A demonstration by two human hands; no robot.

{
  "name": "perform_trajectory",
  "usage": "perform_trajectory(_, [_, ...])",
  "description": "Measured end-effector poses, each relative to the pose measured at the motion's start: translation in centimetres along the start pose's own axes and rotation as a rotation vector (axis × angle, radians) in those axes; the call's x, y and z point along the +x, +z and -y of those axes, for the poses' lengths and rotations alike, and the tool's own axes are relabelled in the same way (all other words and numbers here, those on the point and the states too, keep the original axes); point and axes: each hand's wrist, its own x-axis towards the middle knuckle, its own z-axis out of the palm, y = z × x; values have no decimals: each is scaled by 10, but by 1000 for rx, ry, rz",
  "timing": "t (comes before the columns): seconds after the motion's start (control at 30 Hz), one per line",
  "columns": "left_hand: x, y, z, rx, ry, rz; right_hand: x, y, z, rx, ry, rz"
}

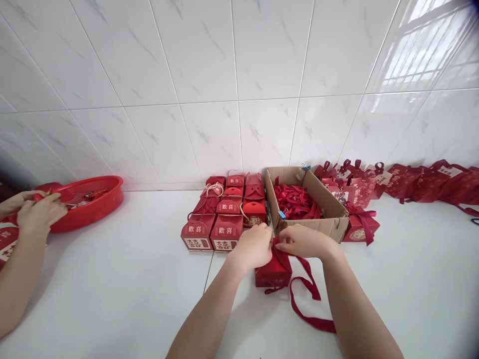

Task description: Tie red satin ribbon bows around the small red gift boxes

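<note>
A small red gift box (274,271) stands on the white table in front of me. My left hand (256,245) is closed at the top left of this box, its fingertips partly hidden. My right hand (304,241) pinches at the box's top right, on the dark red ribbon (312,321). From there the ribbon's loose length curls down the table beside the box and passes behind my right forearm. Another short loop of ribbon lies at the box's front foot.
Rows of red gift boxes (227,230) stand left of an open cardboard box (331,227) holding many ribbons (295,202). A bow-tied red box (359,228) and red bags (407,182) line the right. At left, another person's hands (43,209) work by a red basket (92,212).
</note>
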Motion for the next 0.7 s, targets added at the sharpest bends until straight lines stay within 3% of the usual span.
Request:
perform_trajectory(0.17, [-3,-11,-3,-46,-1,-194,-9,-7,6,233,-114,-172])
perform_trajectory(0.3, [-12,-19,-4,-247,106,-501,-13,-11,15,567,-259,-119])
perform_trajectory(0.37, [-18,-22,-5,-300,104,-561,-14,-11,18,711,-307,-106])
perform_trajectory(0.47, [-27,-25,-5,-298,-8,-457,-16,-13,17,870,-312,-230])
perform_trajectory(0.57, [-30,-23,-1,-207,-143,-125,-23,-14,15,981,-356,-500])
perform_trajectory(0.63, [-29,-18,2,-148,-177,61,-32,-13,12,1071,-473,-714])
perform_trajectory(0.7, [-26,-12,5,-120,-171,139,-43,-11,8,1142,-624,-920])
